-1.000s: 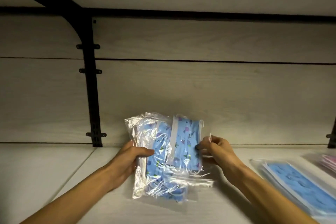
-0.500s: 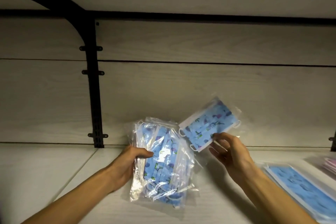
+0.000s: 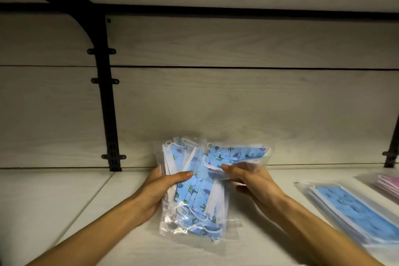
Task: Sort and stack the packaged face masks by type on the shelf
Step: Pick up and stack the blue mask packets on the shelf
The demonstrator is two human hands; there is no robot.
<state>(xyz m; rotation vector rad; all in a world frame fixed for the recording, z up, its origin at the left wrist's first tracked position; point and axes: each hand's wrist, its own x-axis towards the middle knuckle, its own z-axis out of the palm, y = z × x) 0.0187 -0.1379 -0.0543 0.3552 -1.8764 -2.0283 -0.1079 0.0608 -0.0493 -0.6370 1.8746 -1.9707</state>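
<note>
Left hand [image 3: 159, 190] grips the mask bundle [image 3: 192, 196], thumb across its front, on the shelf [image 3: 64, 211]. Right hand [image 3: 252, 181] pinches a single mask packet [image 3: 237, 155] above the bundle. Plain blue stack [image 3: 354, 211] lies right of the right hand.

The bundle of packaged masks [image 3: 195, 192] is light blue with small purple, green and white cartoon prints, white edging and white ear loops, in clear glossy wrap. The single packet [image 3: 237, 154] carries the same print. The stack at right [image 3: 354, 211] is blue with white borders; the far-right packets [image 3: 388, 183] are pink. The shelf [image 3: 64, 201] is pale wood-grain; the bracket [image 3: 105, 93] is black.
</note>
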